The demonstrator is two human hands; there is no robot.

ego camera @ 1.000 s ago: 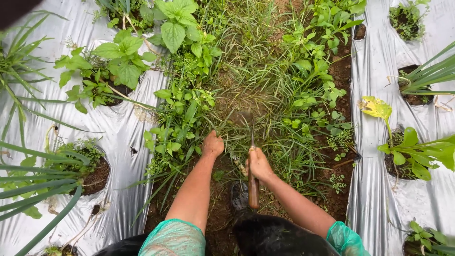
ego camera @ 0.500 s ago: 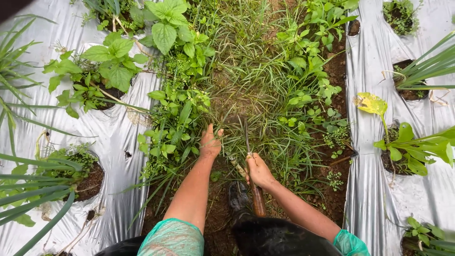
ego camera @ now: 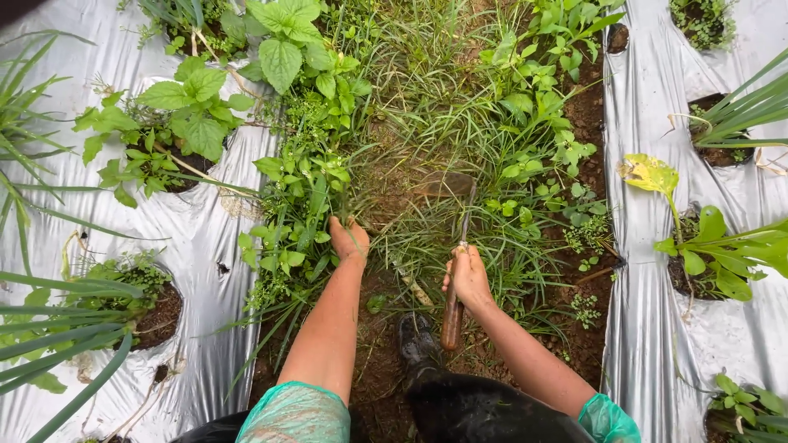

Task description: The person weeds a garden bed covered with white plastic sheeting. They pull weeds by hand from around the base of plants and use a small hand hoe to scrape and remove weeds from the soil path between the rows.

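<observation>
We look down on a weedy soil furrow (ego camera: pixel 443 164) running between two sheets of silver plastic mulch (ego camera: pixel 648 271), and we take that furrow as our landmark. Left of it, leafy seedlings (ego camera: pixel 193 107) grow through holes in the sheet; right of it, a plant with a yellowing leaf (ego camera: pixel 648 174) stands in its own hole. In the furrow's middle lies a thick mat of grass weeds (ego camera: pixel 460 238).

Our right hand (ego camera: pixel 468 277) is closed around the wooden handle of a small hand hoe (ego camera: pixel 453 316), whose blade (ego camera: pixel 443 184) now rests flat on the grass farther up the furrow than half a second ago, when it sat close beside our left hand. Our left hand (ego camera: pixel 349 238) has shifted toward the furrow's left edge and is clenched on a tuft of weeds at the base of the broad-leaved growth there.

We judge the hoe has been reset for a fresh pull through uncut grass.
</observation>
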